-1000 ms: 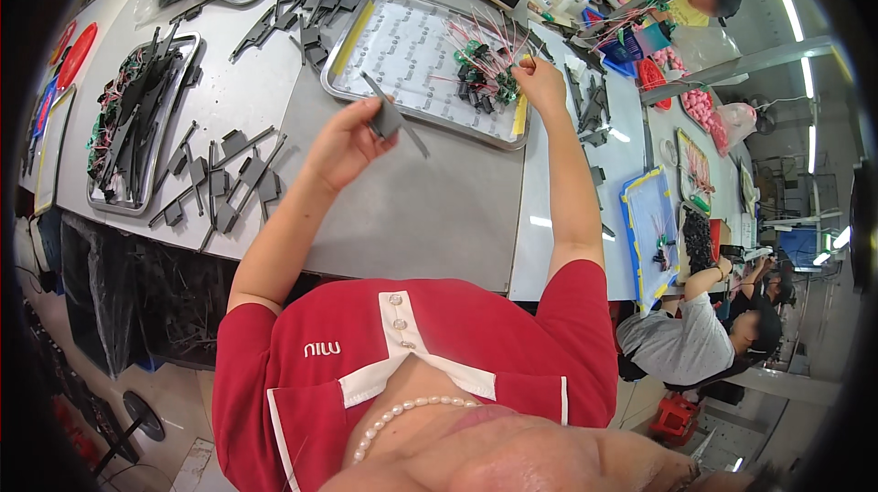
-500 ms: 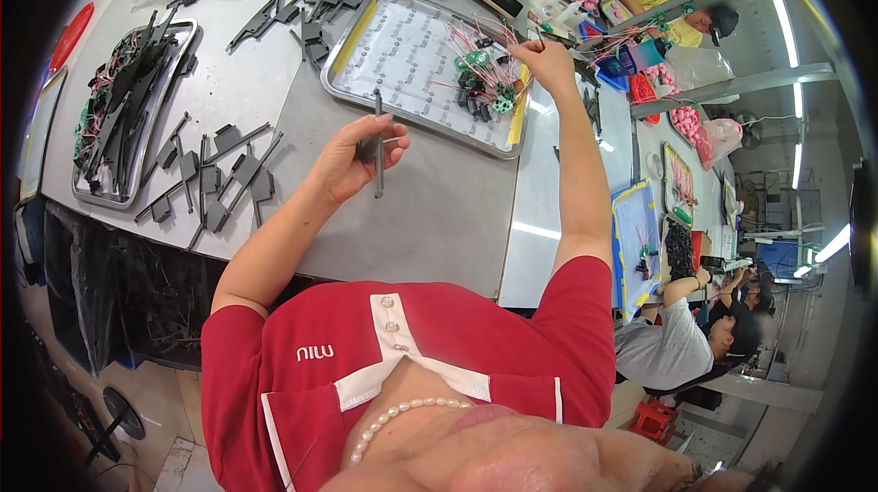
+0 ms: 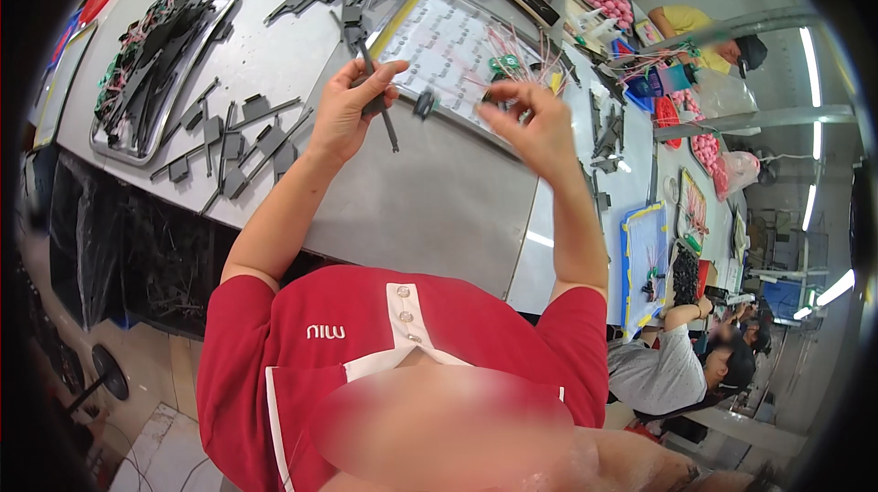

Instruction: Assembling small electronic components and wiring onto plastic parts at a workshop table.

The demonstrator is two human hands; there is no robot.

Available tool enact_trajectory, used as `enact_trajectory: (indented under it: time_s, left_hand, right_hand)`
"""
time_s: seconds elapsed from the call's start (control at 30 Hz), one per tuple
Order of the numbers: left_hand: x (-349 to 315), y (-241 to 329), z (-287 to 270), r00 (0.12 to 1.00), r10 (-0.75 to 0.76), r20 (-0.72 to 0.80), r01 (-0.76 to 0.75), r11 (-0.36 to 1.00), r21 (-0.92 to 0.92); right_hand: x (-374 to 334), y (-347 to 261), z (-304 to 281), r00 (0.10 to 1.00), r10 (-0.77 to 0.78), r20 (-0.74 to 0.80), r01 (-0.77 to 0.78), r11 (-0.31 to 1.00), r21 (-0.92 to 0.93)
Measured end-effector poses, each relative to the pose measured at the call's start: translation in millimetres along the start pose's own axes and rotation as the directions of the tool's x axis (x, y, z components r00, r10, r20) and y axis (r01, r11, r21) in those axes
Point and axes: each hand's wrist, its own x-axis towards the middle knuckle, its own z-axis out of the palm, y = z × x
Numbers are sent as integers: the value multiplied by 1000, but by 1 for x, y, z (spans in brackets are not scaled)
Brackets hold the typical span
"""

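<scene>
Right hand (image 3: 533,126), grip unclear, nearer left hand (image 3: 344,112) firm around dark part (image 3: 390,129); white lettering (image 3: 326,332) on shirt (image 3: 251,355).

The dark grey plastic part (image 3: 376,106) (long bar, flat tab) is held in the left hand (image 3: 347,115) at upper centre, bar tilted, lower end toward the right. The small black component (image 3: 423,104) is suspended just right of it, motion-blurred. The wired bundle (image 3: 506,63), with green pieces and pink leads, lies behind the right hand (image 3: 530,122), partly hidden.
</scene>
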Motion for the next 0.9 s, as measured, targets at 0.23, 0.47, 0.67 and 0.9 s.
enact_trajectory:
  time_s: [0.23,0.47,0.67,0.9]
  left_hand:
    - [-4,-10,6,998,41,43,-48,981,187]
    - [-22,-9,23,986,-1,166,-51,951,305]
    - [-37,-8,37,954,-77,289,-34,932,360]
    - [-46,-7,36,938,-129,323,-21,906,423]
  right_hand:
    - [-54,-1,40,976,56,212,-98,977,191]
    - [-41,13,24,912,150,382,-264,927,267]
    - [7,-4,17,967,18,254,-159,824,544]
    - [17,-22,11,910,-145,390,-156,749,643]
